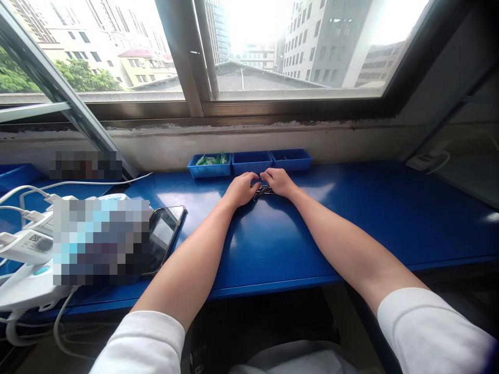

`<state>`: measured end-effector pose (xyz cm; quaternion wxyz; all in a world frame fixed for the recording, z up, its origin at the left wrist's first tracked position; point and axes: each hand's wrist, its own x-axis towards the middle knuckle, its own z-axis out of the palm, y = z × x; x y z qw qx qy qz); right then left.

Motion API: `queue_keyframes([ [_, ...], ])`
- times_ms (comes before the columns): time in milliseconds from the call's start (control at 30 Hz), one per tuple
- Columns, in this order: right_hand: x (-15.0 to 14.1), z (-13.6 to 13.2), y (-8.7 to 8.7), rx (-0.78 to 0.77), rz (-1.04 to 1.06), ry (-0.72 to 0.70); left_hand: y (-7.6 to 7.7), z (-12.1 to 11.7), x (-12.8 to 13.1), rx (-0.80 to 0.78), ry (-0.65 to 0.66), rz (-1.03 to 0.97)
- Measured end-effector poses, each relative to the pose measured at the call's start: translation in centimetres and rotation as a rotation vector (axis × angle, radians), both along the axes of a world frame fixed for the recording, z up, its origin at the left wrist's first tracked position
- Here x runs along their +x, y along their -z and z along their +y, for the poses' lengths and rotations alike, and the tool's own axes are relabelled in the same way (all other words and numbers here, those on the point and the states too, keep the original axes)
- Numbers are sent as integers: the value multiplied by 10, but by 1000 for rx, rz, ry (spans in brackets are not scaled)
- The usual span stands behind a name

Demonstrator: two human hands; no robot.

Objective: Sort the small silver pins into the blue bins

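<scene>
Dark phone point(166, 231): lies at left on blue table point(390, 208). White power strip point(25, 291): holds chargers point(33, 246), trails cables point(58, 324). Metal-framed window point(187, 62): shows buildings point(306, 47), trees point(86, 77).

Daylight pouring through window point(241, 98), sky beyond it blown out to white, far buildings hazy. Glossy worktop point(265, 249) throwing back pale glare patches left of hands, fainter one to right of them. Soft dark shadow or reflection just below hands. Deep gloom under worktop's front edge, dim upper right corner beside window frame. Wide-angle stretch toward edges, forearms and sleeves drawn out large. Small dark pieces point(265, 191) between hands too small to read clearly. Blocky pixelation over two patches left of phone point(166, 234).
</scene>
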<state>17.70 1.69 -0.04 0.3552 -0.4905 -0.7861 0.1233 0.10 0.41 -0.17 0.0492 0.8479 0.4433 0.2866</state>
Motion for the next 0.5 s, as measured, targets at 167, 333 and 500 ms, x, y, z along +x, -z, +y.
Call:
queue_keyframes([
  [167,-6,0,-2,31,-62,-9,-3,0,2,48,-1,-77],
  [333,-5,-1,-3,27,-29,-46,-3,-1,2,70,27,-120],
  [500,-6,-3,-3,0,197,-59,-2,1,2,106,-53,-80],
])
